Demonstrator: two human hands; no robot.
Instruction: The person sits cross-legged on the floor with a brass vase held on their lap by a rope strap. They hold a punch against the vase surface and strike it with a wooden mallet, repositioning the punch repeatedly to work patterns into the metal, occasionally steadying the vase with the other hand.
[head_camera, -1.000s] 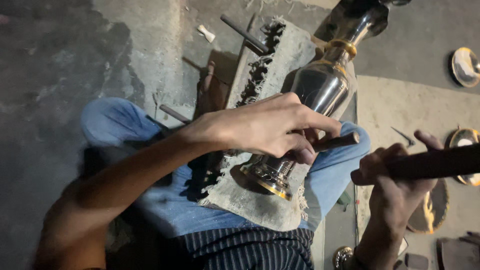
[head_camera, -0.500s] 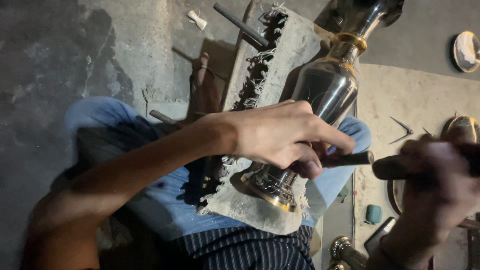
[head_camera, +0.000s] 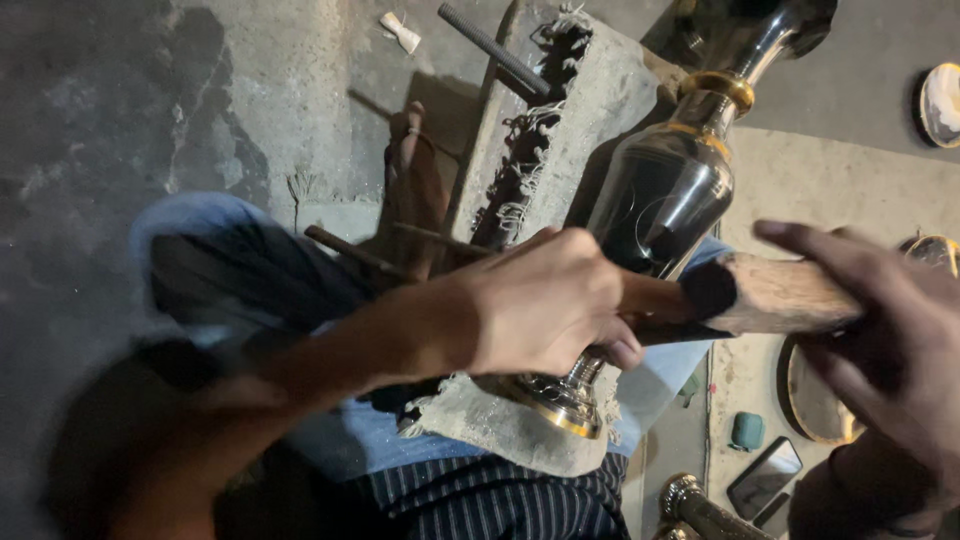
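Person seated on a concrete floor (head_camera: 120, 120), legs in blue jeans (head_camera: 200, 225), a frayed cloth (head_camera: 590, 110) across the lap.

A polished metal vase (head_camera: 665, 200) with brass bands lies tilted on the cloth: its base (head_camera: 555, 400) is near, its neck runs far and to the right.

Left hand (head_camera: 545, 315) lies over the vase's lower body, just above the base, fingers curled tight around a thin tool. The tool is mostly hidden under the fingers; where its tip sits cannot be told.

Right hand (head_camera: 880, 330) is at the right edge, blurred, wrapped loosely round a wooden mallet (head_camera: 775, 295). The forefinger is stretched out along the top. The mallet's dark end sits just right of the left hand, level with the vase's body; whether it touches cannot be told.

A threaded rod (head_camera: 495, 50) lies far, across the cloth's upper edge. A phone (head_camera: 765, 475) and a small green object (head_camera: 747, 430) lie near right on the floor. A round dish (head_camera: 940, 105) is far right.
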